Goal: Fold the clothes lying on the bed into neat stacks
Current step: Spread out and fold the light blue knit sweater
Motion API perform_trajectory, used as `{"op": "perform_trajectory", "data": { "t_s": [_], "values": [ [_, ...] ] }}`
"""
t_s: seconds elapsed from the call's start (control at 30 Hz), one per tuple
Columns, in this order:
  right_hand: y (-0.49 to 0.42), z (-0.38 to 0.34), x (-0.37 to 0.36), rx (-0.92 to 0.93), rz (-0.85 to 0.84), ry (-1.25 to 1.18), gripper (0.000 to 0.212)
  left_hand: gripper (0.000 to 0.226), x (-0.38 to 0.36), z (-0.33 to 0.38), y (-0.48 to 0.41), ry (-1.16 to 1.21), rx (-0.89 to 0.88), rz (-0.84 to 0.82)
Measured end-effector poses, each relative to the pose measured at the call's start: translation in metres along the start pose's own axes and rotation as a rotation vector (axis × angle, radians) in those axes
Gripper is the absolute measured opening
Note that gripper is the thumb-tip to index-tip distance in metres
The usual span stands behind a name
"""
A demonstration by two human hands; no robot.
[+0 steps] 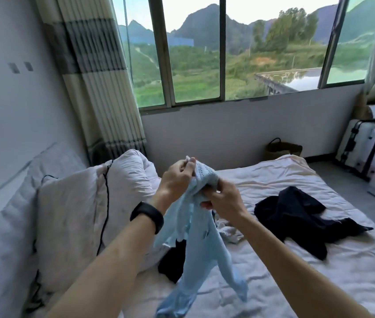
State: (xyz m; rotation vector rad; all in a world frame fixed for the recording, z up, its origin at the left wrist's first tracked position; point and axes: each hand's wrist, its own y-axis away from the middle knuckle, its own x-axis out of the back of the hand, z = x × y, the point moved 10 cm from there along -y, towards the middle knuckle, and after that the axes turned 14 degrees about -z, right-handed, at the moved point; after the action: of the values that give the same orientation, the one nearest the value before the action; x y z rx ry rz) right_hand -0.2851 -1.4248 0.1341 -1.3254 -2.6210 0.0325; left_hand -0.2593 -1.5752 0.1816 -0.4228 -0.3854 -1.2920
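Above rumpled bed (273, 283) — limp blue knit (195, 237)

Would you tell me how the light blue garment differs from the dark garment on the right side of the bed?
The light blue garment is pale and lacy; the dark garment looks almost black and plain. The blue one hangs in the air, gripped by the left hand and right hand; the dark one lies crumpled and untouched on the bed. Neither is folded.

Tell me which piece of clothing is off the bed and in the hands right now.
The light blue knit garment, gripped by the left hand and right hand. The dark garment and the small black piece lie on the bed.
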Motion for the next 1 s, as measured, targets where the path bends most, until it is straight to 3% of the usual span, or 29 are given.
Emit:
{"op": "perform_trajectory", "data": {
  "t_s": [0.1, 0.2, 0.3, 0.43, 0.53, 0.63, 0.7, 0.73, 0.8, 0.9, 1.0],
  "values": [
    [-0.012, -0.025, 0.019, 0.057, 0.079, -0.006, 0.007, 0.063, -0.016, -0.073, 0.030, 0.101, 0.104, 0.075],
    [-0.017, -0.033, 0.029, 0.063, 0.090, -0.065, 0.007, 0.081, -0.048, -0.132, 0.057, 0.198, 0.105, -0.009],
    [-0.016, -0.033, 0.034, 0.062, 0.081, -0.140, 0.010, 0.066, -0.064, -0.144, 0.065, 0.129, 0.080, -0.052],
    [-0.011, -0.013, 0.050, 0.023, 0.104, -0.125, 0.016, 0.026, -0.049, -0.123, 0.052, 0.106, -0.028, 0.076],
    [-0.002, 0.012, 0.088, -0.119, 0.216, 0.308, 0.009, 0.015, -0.010, -0.100, 0.029, 0.129, -0.059, 0.105],
    [0.003, 0.012, 0.087, -0.148, 0.144, 0.714, 0.038, 0.015, 0.011, -0.052, 0.009, 0.142, -0.098, -0.031],
    [-0.002, -0.011, 0.053, 0.031, -0.036, 0.703, 0.073, 0.016, 0.006, -0.009, -0.002, 0.111, -0.150, -0.170],
    [-0.003, -0.027, 0.031, 0.104, -0.139, 0.642, 0.078, 0.015, 0.002, 0.011, -0.007, 0.097, -0.174, -0.232],
    [-0.011, -0.051, 0.007, 0.170, -0.245, 0.426, 0.063, 0.013, -0.001, 0.043, -0.010, 0.028, -0.204, -0.315],
    [-0.026, -0.081, 0.019, 0.221, -0.094, 0.409, 0.023, 0.020, 0.014, 0.058, -0.005, -0.010, -0.231, -0.262],
    [-0.033, -0.090, 0.016, 0.258, -0.116, 0.431, 0.027, 0.038, 0.019, 0.036, 0.014, 0.165, -0.224, -0.203]
  ]
}}
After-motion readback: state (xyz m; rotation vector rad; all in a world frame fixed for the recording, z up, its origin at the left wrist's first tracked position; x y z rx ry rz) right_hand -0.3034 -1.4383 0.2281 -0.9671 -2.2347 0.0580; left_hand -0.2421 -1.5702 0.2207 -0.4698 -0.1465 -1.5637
